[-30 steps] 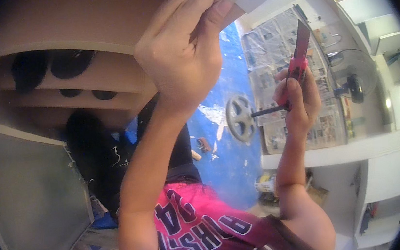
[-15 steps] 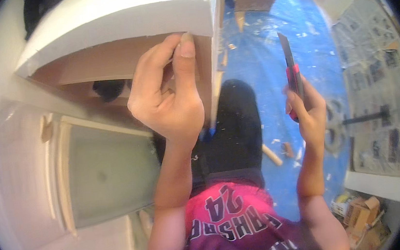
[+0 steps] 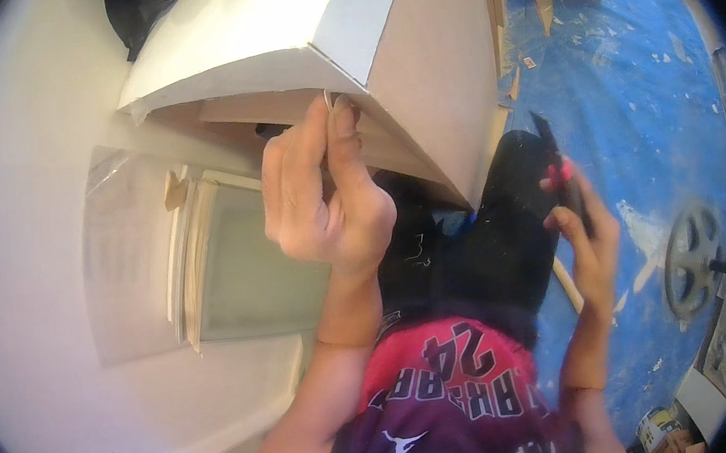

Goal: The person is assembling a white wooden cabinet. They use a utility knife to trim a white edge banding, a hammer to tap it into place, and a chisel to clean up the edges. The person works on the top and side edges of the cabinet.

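While left grip (image 3: 333, 192) pinches closed near cabinet (image 3: 435, 68) edge, contents unclear, right grip (image 3: 594, 233) clasping utility knife (image 3: 560, 172), blade (image 3: 543, 128) clear of edges, open blue sheeting (image 3: 624, 146) beside

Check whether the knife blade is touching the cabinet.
Apart. The head view shows the knife blade, held in the right hand, with blue floor sheet and a dark trouser leg visible between it and the cabinet.

Light glares off the white panel (image 3: 249, 28), and fisheye distortion curves the edges.
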The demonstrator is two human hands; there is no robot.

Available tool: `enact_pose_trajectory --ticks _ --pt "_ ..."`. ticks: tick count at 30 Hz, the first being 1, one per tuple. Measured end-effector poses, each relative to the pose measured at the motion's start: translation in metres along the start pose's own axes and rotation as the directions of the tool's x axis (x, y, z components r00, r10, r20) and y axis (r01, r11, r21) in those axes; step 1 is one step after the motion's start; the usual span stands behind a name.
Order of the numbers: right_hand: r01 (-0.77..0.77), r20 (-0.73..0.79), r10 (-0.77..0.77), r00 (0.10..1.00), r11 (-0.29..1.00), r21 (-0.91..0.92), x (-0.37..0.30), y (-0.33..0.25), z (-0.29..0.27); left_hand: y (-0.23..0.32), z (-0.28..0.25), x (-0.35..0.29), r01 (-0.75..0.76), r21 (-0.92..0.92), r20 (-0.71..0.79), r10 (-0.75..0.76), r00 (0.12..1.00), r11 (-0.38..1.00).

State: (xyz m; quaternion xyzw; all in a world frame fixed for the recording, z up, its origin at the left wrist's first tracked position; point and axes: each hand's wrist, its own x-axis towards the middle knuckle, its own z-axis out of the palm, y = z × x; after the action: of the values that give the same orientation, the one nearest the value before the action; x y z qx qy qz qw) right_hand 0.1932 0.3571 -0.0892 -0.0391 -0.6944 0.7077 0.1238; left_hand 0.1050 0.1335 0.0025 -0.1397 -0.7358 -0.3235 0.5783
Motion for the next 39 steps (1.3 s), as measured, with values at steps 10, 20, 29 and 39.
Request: enact_pose_trajectory --ticks 10,20,29,39 --pt "0.534 0.104 -0.569 0.815 0.669 -0.517 0.023 -0.066 -0.024 0.008 -0.001 0.006 0.243 -0.177 0.067 -0.234 0.97 0.954" --pt "0.151 0.111 -0.129 0.985 0.962 -0.227 0.007 0.045 -0.018 -0.02 -0.019 0.013 -0.3 -0.073 0.152 0.307 0.939 0.951" --pt "0.431 0.189 -0.407 0.894 0.896 -0.109 0.005 0.021 0.021 0.022 -0.024 -0.059 0.162 -0.264 0.447 -0.028 0.894 0.951" --pt "0.579 0.329 -0.504 0.799 0.792 -0.194 0.03 -0.034 0.022 0.027 -0.031 -0.028 0.601 -0.402 0.751 -0.127 0.648 0.691"
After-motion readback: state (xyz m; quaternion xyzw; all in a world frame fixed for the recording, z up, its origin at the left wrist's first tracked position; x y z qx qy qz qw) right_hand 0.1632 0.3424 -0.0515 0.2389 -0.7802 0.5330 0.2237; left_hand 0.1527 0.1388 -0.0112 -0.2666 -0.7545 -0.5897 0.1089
